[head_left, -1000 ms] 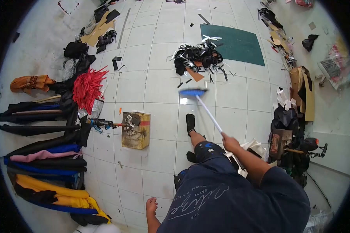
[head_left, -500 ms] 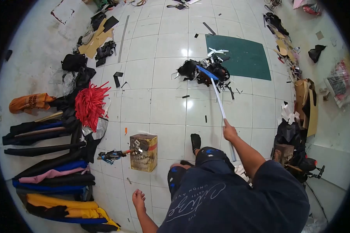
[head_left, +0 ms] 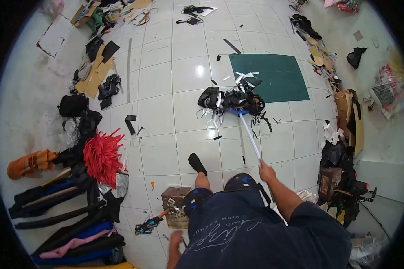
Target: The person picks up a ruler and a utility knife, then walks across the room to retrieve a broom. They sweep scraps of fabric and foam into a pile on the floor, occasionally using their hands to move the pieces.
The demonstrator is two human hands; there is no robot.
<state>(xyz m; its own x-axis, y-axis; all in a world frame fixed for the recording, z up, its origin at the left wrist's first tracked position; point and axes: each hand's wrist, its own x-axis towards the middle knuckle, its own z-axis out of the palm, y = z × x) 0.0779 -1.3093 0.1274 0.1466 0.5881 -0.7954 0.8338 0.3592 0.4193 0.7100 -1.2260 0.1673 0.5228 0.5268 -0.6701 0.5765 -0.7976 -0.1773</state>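
My right hand point(head_left: 267, 172) is wrapped around the white handle of a broom point(head_left: 250, 138) with a blue head. The broom head rests against a heap of black and white scraps point(head_left: 242, 96) on the tiled floor, partly hidden by them. Low in the view, my left hand point(head_left: 176, 238) hangs near a worn box point(head_left: 175, 215). It is blurred, so its fingers cannot be made out. Beside that box lies a bundle of tools with dark and blue handles point(head_left: 149, 224).
A dark green mat point(head_left: 274, 78) lies just beyond the heap. Red strips point(head_left: 102, 157) and fabric rolls point(head_left: 63, 215) line the left side. Cardboard point(head_left: 350, 116) and black bags stand along the right wall. Small scraps are scattered over the tiles.
The broom head has shifted from on top of the heap to its near side. My left foot has stepped forward, and my left hand has swung lower, closer to my body.
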